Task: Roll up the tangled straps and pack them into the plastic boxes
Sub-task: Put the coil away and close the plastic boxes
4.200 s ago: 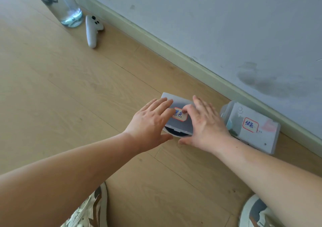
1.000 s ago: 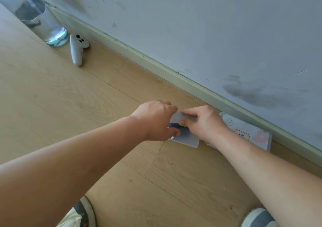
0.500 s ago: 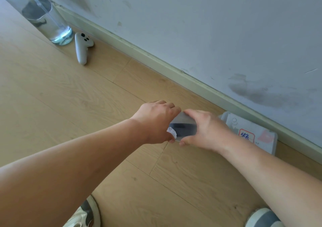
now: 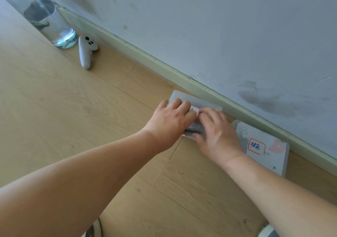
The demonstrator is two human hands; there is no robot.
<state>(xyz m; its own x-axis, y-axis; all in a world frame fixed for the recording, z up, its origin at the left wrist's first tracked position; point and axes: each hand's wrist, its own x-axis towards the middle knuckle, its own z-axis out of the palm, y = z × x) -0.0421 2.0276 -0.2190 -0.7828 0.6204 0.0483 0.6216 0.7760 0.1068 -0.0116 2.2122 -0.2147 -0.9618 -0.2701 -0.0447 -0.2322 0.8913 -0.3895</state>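
Wall (image 4: 218,27): grey, scuffed, cropped above.
Floor (image 4: 63,109): pale wood planks up to the skirting board (image 4: 145,58).
Bottle (image 4: 45,18): one, clear, against the skirting board, top cropped.
Boxes: two, translucent, along the skirting board; covered box (image 4: 182,95) mostly under both hands, free box (image 4: 260,134) just beside it.
Left hand (image 4: 169,122): pressing flat on the covered box's lid, thumb hidden.
Right hand (image 4: 218,133): gripping it, fingers over the lid, thumb on the side away from the skirting board.
Strap (image 4: 194,127): dark shape inside the covered box, barely visible.
Controller (image 4: 84,51): one, white, near the skirting board.
Shoes (image 4: 94,229): two, cropped.
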